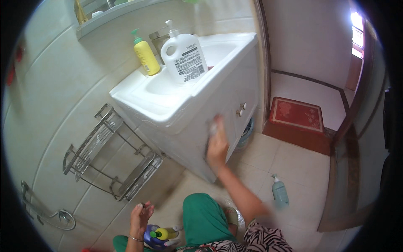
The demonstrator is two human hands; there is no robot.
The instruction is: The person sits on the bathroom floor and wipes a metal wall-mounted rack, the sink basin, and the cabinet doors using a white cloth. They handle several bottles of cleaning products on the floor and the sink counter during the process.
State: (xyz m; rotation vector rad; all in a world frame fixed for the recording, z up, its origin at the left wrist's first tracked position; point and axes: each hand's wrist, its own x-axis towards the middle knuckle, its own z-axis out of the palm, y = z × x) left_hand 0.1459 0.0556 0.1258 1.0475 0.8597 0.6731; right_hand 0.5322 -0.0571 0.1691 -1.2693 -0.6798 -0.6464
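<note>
My right hand (pixel 218 145) is raised in front of the white vanity cabinet (pixel 195 138), close to its front panel. It is blurred; something pale shows at its fingers, but I cannot tell whether it is held. My left hand (pixel 141 215), with a bangle at the wrist, hangs above the floor with its fingers loosely apart and nothing clearly in it. Beside it stand a yellow bottle with a green pump (pixel 162 234) and a purple container (pixel 151 237). On the white washbasin (pixel 167 108) are a large white pump bottle (pixel 185 60) and another yellow pump bottle (pixel 147 58).
A two-tier metal wall rack (pixel 108 151) with whitish smears hangs at the left, above a shower hose (pixel 52 214). A pale green pump bottle (pixel 280 192) is on the tiled floor (pixel 261 157). The red mat (pixel 296 114) lies beyond the doorway's raised sill (pixel 296 138).
</note>
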